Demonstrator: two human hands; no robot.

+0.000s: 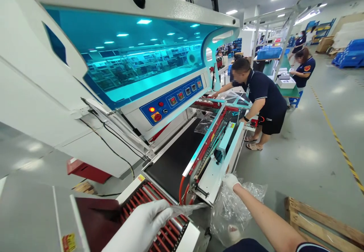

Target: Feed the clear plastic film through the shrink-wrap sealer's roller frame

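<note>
Film strip (190,207) is pinched in gloved left hand (148,221) over red rollers (159,206) at the shrink-wrap machine's outfeed; right hand (231,180), also gloved, is closed on the rim of a clear scrap bag (233,210) hanging beside the sealer frame (216,168). Best handled w/ bag mouth held wide and the strip fed across w/o snagging rollers. Co-worker (264,100) leans over far end, well apart.

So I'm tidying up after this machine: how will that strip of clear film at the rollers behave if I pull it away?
Probably floppy: the clear film strip droops in wrinkles from the left hand over the red rollers. Likely very light, being thin and see-through like the crumpled plastic bag at the right hand. It may slip in gloved fingers.
</note>
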